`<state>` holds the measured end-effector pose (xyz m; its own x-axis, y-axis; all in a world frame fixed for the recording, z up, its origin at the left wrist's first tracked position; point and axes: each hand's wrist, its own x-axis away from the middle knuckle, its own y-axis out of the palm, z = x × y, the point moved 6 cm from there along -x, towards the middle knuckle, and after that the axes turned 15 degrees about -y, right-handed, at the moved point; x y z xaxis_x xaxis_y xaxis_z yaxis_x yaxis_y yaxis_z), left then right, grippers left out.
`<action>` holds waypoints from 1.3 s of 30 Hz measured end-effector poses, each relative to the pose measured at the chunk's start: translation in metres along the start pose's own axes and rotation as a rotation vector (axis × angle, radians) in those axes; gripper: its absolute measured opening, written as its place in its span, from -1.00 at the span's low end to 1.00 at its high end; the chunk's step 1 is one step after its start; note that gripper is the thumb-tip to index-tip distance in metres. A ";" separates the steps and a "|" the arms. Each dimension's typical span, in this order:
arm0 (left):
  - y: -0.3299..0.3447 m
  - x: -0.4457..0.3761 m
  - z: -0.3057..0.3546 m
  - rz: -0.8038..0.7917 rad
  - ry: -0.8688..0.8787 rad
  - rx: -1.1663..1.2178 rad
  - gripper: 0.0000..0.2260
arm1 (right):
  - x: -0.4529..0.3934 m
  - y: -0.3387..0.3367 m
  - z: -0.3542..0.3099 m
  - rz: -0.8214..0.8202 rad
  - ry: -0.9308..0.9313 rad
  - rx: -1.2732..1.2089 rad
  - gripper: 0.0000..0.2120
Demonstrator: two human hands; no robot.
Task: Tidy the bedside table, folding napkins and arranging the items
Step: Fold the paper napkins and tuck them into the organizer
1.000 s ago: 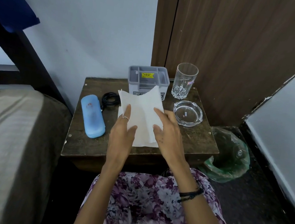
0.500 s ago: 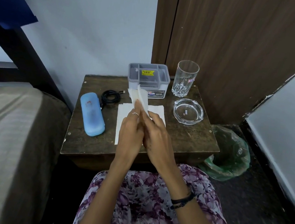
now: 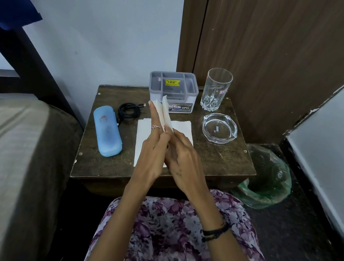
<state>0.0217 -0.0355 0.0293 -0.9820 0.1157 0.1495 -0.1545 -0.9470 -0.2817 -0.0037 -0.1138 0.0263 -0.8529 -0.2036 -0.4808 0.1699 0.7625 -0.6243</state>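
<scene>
Above the middle of the bedside table [image 3: 217, 157], a white napkin [image 3: 164, 113] is pressed upright between two nearly straight palms: the left hand [image 3: 153, 147] lies flat against one face, the right hand [image 3: 182, 153] against the other, neither visibly curled round it. A fold appears to be under way, not finished. A second napkin [image 3: 182, 126] lies flat and unfolded on the table beneath the hands. A blue glasses case [image 3: 107, 131] and coiled black cable [image 3: 129, 111] lie at left, a grey organiser box [image 3: 172, 91] at far centre, a tumbler [image 3: 216, 89] and glass ashtray [image 3: 219, 127] at right; arranging seems left to do.
</scene>
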 end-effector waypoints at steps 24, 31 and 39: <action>-0.014 -0.034 -0.033 0.025 -0.165 0.360 -0.72 | -0.010 0.005 0.054 0.125 0.313 -0.304 -0.81; -0.009 -0.037 -0.037 0.055 -0.134 0.333 -0.76 | -0.019 0.025 0.063 0.059 0.283 -0.290 -0.81; -0.009 -0.041 -0.044 0.003 -0.147 0.355 -0.79 | -0.010 0.030 0.063 0.087 0.301 -0.337 -0.67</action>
<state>0.0585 -0.0180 -0.0162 -0.9523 0.0932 0.2906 -0.0792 -0.9951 0.0598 0.0410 -0.1273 -0.0265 -0.9564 0.0198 -0.2913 0.1199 0.9364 -0.3299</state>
